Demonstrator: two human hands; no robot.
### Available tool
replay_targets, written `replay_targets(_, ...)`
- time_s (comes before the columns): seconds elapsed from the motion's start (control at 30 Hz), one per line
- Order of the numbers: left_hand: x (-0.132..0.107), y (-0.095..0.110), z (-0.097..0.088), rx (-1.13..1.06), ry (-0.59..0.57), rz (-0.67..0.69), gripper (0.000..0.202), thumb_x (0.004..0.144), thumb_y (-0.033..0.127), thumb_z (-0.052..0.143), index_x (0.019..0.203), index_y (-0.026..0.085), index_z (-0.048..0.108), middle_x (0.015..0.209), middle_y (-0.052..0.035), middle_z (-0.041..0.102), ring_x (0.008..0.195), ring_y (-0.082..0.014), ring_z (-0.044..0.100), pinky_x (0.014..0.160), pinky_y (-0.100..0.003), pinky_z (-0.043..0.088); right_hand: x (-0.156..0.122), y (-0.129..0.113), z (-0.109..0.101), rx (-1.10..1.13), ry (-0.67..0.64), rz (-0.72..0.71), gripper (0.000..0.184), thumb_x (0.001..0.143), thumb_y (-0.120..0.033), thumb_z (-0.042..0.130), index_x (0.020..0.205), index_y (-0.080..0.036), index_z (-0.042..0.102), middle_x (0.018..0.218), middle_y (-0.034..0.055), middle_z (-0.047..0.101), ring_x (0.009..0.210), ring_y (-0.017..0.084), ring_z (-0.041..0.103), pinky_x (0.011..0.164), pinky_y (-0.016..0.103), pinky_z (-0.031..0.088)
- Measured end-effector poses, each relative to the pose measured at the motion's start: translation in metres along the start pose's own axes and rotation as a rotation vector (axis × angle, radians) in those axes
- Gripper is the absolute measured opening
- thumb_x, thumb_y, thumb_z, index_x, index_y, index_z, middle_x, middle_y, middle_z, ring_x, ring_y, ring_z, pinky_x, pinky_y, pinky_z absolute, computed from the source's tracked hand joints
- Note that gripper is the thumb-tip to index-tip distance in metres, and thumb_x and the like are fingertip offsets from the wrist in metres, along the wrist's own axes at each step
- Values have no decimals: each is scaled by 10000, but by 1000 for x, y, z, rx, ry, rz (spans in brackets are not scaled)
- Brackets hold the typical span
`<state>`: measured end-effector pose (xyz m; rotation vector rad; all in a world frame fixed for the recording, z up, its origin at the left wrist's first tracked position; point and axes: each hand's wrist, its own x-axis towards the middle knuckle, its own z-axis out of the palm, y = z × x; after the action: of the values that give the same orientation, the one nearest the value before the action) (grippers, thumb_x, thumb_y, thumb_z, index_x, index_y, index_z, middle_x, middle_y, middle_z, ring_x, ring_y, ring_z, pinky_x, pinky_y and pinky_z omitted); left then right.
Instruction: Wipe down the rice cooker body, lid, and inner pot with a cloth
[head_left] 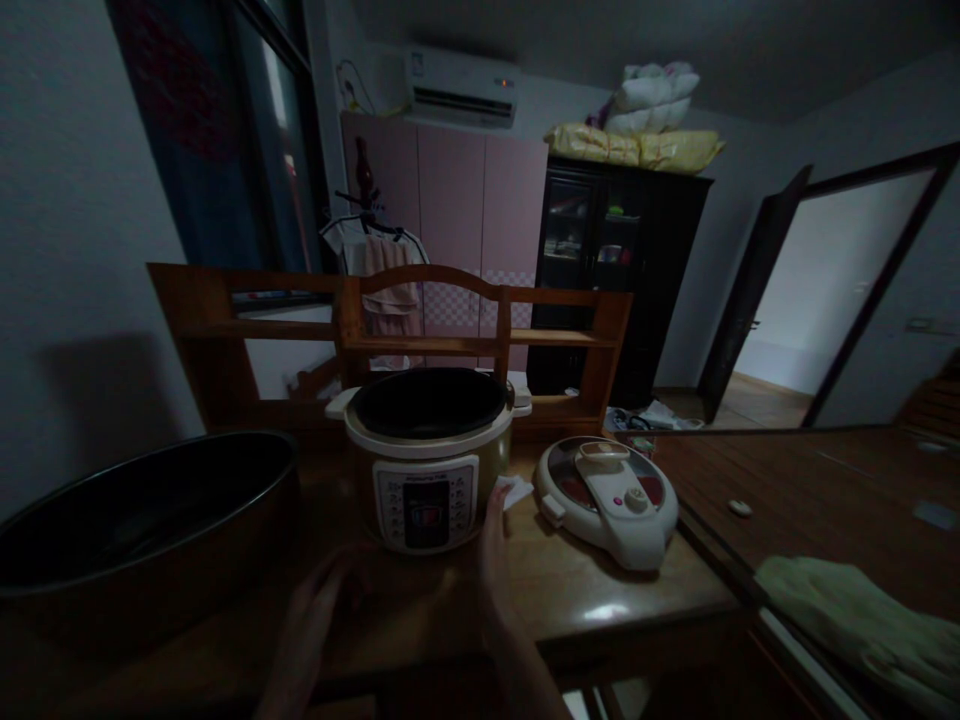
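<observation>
An electric pressure cooker (429, 460) stands open on the wooden desk (600, 600), its dark inner pot showing. Its white and red lid (606, 488) lies flat on the desk to the right. My right hand (496, 560) reaches up beside the cooker's right side, fingers pinched on a small white cloth or paper (514, 491). My left hand (307, 620) hovers low in front of the cooker, dim and blurred, fingers loosely spread, holding nothing I can make out.
A large dark bowl (142, 520) sits at the left of the desk. A wooden shelf rack (480, 330) stands behind the cooker. A green cloth (862, 620) lies on the floor-level surface at right. An open door (757, 290) is far right.
</observation>
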<state>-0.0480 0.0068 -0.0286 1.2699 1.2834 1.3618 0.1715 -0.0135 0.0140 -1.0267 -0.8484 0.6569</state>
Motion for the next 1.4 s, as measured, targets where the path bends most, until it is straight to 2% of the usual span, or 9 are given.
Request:
replay_targets(0.17, -1, -1, -1, 7, -13, 16, 486, 770, 607, 630, 951, 162, 703, 698, -26, 682, 676, -219, 614, 669, -308, 475, -19, -27, 19, -11, -74, 48, 787, 961, -653, 284, 1559, -198, 50, 1624, 8, -18, 1506, 162, 1, 1222, 401, 69)
replay_targets(0.33, 0, -4, 0, 40, -59, 4, 469, 834, 589, 579, 987, 158, 683, 727, -34, 693, 641, -199, 588, 671, -306, 452, -1, -63, 25, -69, -74, -123, 694, 1001, -575, 262, 1562, -219, 59, 1635, 30, 11, 1509, 176, 11, 1217, 413, 76)
replay_targets(0.47, -1, -3, 2, 17, -33, -9, 541, 792, 630, 603, 1001, 140, 696, 660, -32, 678, 590, -201, 572, 612, -300, 446, 7, -74, 25, -164, -88, -245, 658, 1015, -536, 268, 1560, -218, 83, 1636, 53, 80, 1510, 193, 66, 1210, 429, 120)
replay_targets(0.63, 0, -8, -1, 26, 57, -5, 543, 715, 648, 664, 937, 157, 729, 823, -67, 743, 724, -244, 658, 716, -332, 500, -15, -62, 23, -305, -172, -260, 700, 1004, -510, 354, 1560, -253, 15, 1640, 38, 35, 1512, 205, 32, 1212, 473, 90)
replay_targets(0.77, -2, -8, -1, 9, -2, 18, 499, 767, 598, 642, 997, 161, 713, 819, -59, 740, 730, -239, 658, 689, -320, 495, -26, -44, 17, -320, -163, -154, 707, 990, -548, 360, 1565, -228, 100, 1637, 50, 50, 1512, 220, 40, 1213, 471, 86)
replay_targets(1.0, -8, 8, 2, 49, -12, 22, 473, 780, 583, 618, 975, 162, 713, 818, -52, 735, 754, -241, 658, 683, -307, 489, -20, -5, -1, -202, -146, 123, 927, 931, -698, 289, 1553, -55, 48, 1621, 138, 21, 1507, 226, 44, 1213, 427, 102)
replay_targets(1.27, -6, 6, 2, 93, -7, 21, 452, 803, 571, 597, 990, 176, 710, 908, -62, 743, 869, -278, 666, 773, -350, 506, -60, 8, 0, -70, -180, 246, 861, 925, -639, 434, 1549, -106, 175, 1613, 98, 121, 1502, 226, 87, 1215, 445, 98)
replay_targets(1.33, -14, 12, 4, 112, 75, 42, 445, 825, 563, 561, 1023, 188, 695, 1016, -74, 728, 982, -305, 645, 850, -384, 500, -72, 5, 5, -38, -186, 248, 819, 934, -610, 447, 1550, -133, 194, 1609, 85, 176, 1498, 229, 131, 1211, 455, 142)
replay_targets(1.4, -26, 27, 10, 155, 242, 142, 406, 866, 533, 512, 1058, 210, 666, 1124, -72, 689, 1103, -312, 598, 958, -412, 459, -79, 4, 10, -16, -171, 215, 769, 935, -611, 440, 1538, -166, 267, 1562, 80, 337, 1470, 243, 260, 1186, 463, 245)
